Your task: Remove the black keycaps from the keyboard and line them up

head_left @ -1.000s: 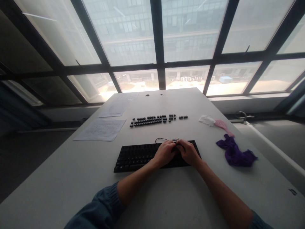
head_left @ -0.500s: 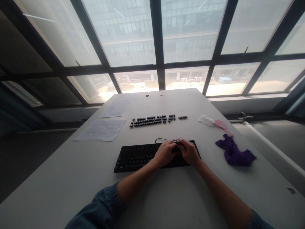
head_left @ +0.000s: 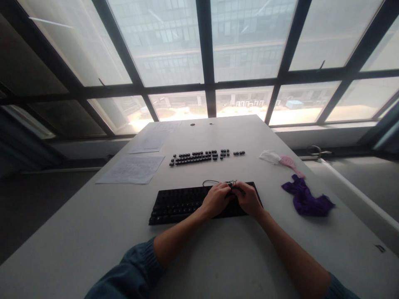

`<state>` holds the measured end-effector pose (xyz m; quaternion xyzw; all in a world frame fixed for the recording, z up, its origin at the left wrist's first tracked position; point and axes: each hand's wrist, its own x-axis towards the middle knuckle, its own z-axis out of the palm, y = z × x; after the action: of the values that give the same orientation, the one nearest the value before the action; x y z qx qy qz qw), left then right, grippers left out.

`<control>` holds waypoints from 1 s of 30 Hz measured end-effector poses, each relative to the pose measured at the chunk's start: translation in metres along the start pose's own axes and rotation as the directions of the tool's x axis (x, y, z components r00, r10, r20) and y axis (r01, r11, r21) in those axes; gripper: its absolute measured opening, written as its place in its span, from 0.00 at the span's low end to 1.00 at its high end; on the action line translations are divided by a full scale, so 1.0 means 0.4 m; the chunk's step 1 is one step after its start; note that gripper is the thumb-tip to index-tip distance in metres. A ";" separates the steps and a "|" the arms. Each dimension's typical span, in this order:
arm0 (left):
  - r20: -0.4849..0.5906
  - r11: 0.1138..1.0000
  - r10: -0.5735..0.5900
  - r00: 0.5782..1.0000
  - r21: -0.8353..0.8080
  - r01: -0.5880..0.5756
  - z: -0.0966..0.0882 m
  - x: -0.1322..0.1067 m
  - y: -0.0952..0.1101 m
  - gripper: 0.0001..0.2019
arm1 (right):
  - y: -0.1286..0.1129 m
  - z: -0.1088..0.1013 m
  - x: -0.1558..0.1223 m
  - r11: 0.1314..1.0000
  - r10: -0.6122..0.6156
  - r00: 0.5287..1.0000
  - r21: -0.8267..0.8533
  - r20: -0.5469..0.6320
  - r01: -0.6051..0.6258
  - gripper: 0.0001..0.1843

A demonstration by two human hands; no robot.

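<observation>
A black keyboard (head_left: 177, 203) lies in front of me, with keycaps in its lower left rows; the top rows look flat and dark. Over its right half, my left hand (head_left: 216, 199) and my right hand (head_left: 247, 198) meet with fingers curled and closed together. Thin wire-like ends (head_left: 234, 181) poke up by the fingertips. What the fingers grip is hidden. A thin black cable (head_left: 209, 181) curves out behind the keyboard. Beyond it, loose black keycaps (head_left: 193, 160) stand in rows on the white table (head_left: 199, 257).
Printed sheets (head_left: 131, 170) lie at the left. On the right are a crumpled purple cloth (head_left: 311, 203), a pink brush-like object (head_left: 288, 162) and a white cloth or tissue (head_left: 269, 157). A small dark item (head_left: 380, 248) sits near the right edge. Windows stand behind.
The hands stay at the same spot on the keyboard, with only slight finger movement. The thin wire-like ends by the fingertips have shifted a little and look darker.
</observation>
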<state>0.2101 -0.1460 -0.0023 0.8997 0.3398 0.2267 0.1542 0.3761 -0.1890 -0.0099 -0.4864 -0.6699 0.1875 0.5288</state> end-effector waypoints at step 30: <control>0.005 0.999 0.021 1.000 0.036 -0.021 0.003 -0.001 -0.002 0.03 | 0.008 0.003 0.000 0.979 0.023 1.000 -0.203 -0.009 -0.025 0.06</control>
<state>0.2100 -0.1457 -0.0036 0.9064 0.3338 0.2200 0.1365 0.3765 -0.1871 -0.0127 -0.5464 -0.6780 0.1229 0.4761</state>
